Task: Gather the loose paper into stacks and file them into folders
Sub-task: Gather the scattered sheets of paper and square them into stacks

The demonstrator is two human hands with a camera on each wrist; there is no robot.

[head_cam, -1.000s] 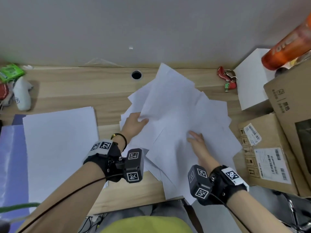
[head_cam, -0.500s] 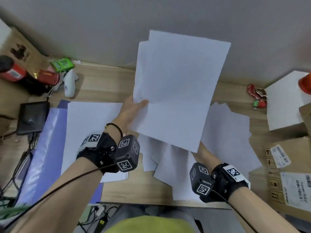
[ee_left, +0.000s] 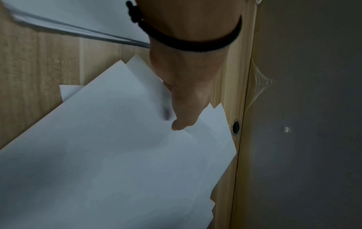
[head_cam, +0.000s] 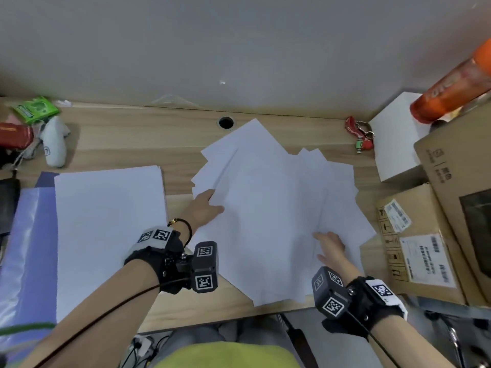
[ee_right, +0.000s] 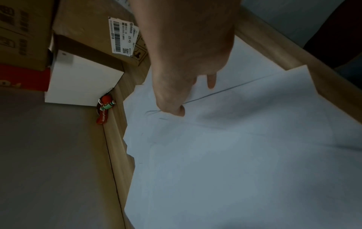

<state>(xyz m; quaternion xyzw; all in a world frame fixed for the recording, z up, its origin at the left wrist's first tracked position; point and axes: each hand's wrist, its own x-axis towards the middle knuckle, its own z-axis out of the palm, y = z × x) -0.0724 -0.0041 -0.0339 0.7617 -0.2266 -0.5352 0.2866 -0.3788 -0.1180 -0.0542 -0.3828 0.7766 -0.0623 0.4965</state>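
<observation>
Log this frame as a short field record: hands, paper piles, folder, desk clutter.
left hand: thumb on top of the loose sheets' left edge, fingers hidden beneath
right hand: at the pile's lower right edge, fingers partly under a sheet
loose paper: fanned, untidy pile at desk centre
neat stack: squared, left of the pile
folder: blue, under the neat stack
clutter: cardboard boxes right, red keychain behind

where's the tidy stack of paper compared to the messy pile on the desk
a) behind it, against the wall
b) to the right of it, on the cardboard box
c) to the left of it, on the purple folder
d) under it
c: in the head view the tidy stack lies on the purple folder, left of the messy pile that both hands are touching.
</observation>
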